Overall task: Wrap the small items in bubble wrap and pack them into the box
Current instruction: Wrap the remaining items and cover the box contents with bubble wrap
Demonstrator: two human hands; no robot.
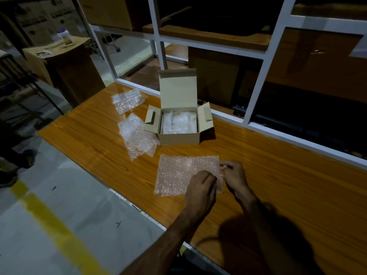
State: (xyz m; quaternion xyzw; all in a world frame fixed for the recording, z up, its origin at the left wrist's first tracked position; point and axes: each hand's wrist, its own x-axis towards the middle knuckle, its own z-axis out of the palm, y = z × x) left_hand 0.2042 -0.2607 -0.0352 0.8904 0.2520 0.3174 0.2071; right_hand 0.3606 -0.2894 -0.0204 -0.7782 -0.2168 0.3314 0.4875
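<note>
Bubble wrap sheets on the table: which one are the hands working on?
The flat sheet nearest the camera; the left hand and right hand hold its right edge. The other two lie untouched left of the box.

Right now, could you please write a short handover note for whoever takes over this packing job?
Left hand: fingers curled, pinching the right edge of the flat bubble wrap sheet on the table.
Right hand: also pinching that edge; whether a small item sits between the fingers is too small to tell.
Box: open, lid up, behind the sheet, with wrapped material already inside.
Spare wrap: one pile left of the box, another farther back.
Done: some packing in the box.
Left: finish this wrap, place it in the box, close it.
</note>
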